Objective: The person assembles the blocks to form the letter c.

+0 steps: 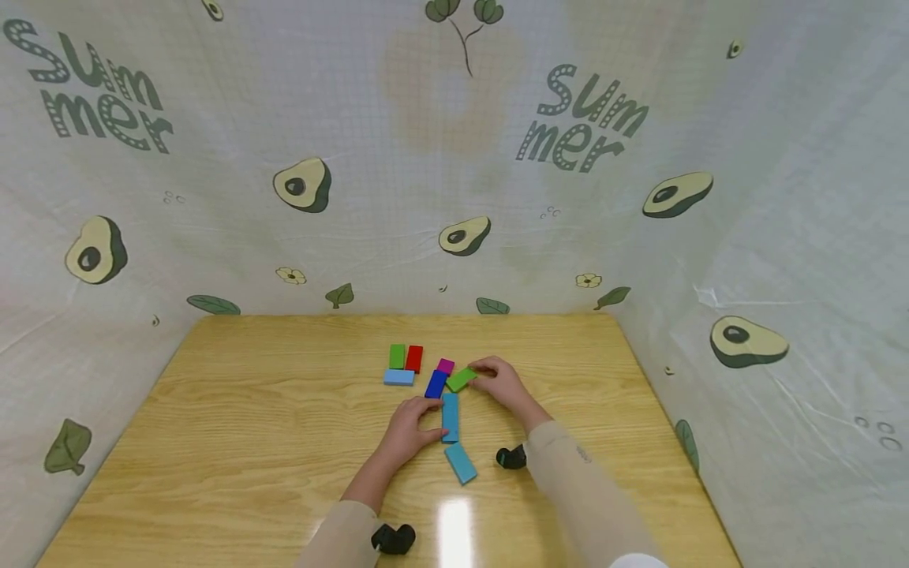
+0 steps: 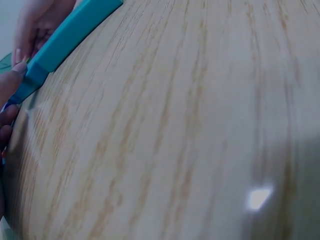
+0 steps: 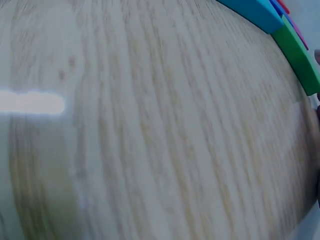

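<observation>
A light blue block [image 1: 450, 418] lies lengthwise on the wooden table. At its left side, my left hand [image 1: 408, 432] holds it between thumb and fingers, with the thumb near its lower end. My right hand [image 1: 503, 383] grips the right end of a tilted green block [image 1: 460, 380], also visible in the right wrist view as a green block [image 3: 297, 55]. Touching or close to its left are a dark blue block [image 1: 436, 384] and a magenta block [image 1: 445, 366]. Below the held blue block lies another blue block [image 1: 461, 463], slanted; the left wrist view shows a blue block [image 2: 75, 35] up close.
Farther left sit a second green block [image 1: 397, 356], a red block [image 1: 414, 359] and a pale blue block [image 1: 399, 378], grouped together. A printed cloth [image 1: 383, 260] hangs behind the wooden table [image 1: 270, 442] and along its sides.
</observation>
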### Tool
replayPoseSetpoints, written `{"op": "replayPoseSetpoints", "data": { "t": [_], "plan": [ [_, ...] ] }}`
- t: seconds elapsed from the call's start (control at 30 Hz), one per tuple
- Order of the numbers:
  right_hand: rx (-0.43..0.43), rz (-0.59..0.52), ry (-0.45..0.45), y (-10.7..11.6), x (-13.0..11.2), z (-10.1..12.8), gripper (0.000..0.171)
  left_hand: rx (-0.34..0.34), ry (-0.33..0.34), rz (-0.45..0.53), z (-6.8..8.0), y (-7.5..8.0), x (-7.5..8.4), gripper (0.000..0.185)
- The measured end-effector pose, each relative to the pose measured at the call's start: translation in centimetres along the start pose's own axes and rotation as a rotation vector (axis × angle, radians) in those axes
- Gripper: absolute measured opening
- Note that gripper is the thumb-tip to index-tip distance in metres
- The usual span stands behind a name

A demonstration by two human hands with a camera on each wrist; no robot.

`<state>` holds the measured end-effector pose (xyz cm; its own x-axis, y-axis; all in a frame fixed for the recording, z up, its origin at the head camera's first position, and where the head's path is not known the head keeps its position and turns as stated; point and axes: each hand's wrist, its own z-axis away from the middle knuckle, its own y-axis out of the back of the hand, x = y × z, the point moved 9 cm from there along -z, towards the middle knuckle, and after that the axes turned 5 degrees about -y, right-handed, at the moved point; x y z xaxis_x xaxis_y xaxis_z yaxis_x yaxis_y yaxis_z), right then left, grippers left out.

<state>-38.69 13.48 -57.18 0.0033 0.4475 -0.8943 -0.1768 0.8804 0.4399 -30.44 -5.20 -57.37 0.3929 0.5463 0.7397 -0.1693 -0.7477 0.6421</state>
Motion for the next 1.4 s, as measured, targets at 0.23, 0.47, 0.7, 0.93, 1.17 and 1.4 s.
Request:
{"op": "replayPoseSetpoints", "data": {
  "t": [0.23,0.47,0.7,0.93,1.17,1.4],
  "plan": [
    [0.063,-0.022,-0.014,0.1,0.6,-0.1,0.031,-0.016,0.023,0.002,-0.1,-0.2,-0.4,0.052],
    [0.081,-0.035,-0.038,0.0,0.9,-0.1,0.028,-0.015,0.025,0.010,-0.1,-0.3,-0.4,0.051],
    [0.096,-0.026,-0.039,-0.2,0.6,0.0,0.026,-0.019,0.032,0.003,-0.1,-0.4,-0.3,0.051],
    [0.110,-0.029,-0.059,-0.3,0.4,-0.3,0.025,-0.005,0.023,-0.004,-0.1,-0.3,-0.4,0.051],
    [0.115,-0.035,-0.083,-0.6,0.5,-0.8,0.024,-0.005,0.023,-0.010,-0.1,-0.2,-0.4,0.050],
    [0.119,-0.022,-0.070,-0.9,0.7,-1.1,0.023,-0.003,0.018,-0.011,-0.1,-0.3,-0.4,0.050]
  ]
}}
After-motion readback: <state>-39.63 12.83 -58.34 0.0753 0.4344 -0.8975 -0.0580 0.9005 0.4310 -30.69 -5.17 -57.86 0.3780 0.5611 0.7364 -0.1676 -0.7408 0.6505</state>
